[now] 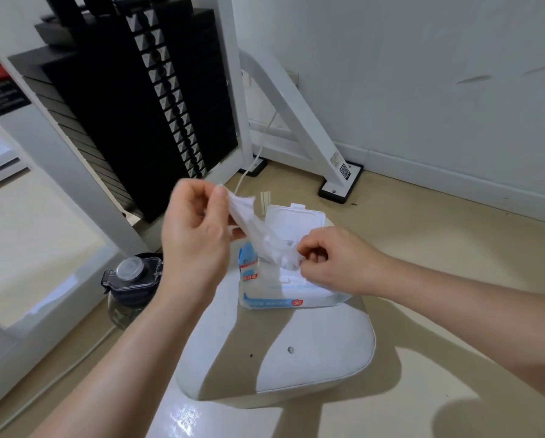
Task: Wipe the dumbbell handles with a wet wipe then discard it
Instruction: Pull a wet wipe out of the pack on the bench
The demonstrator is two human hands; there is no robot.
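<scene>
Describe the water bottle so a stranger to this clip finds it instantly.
Start at the tall black weight stack. On the beige floor below it, just left of the white padded bench seat, stands a dark translucent bottle. Its clear-capped dark lid sets it apart from the white-and-blue wipe pack lying on the seat.

We see a black weight stack (132, 105) at ten o'clock, a lidded water bottle (132, 278) at eight, and a white padded seat (312, 358) at six.
</scene>
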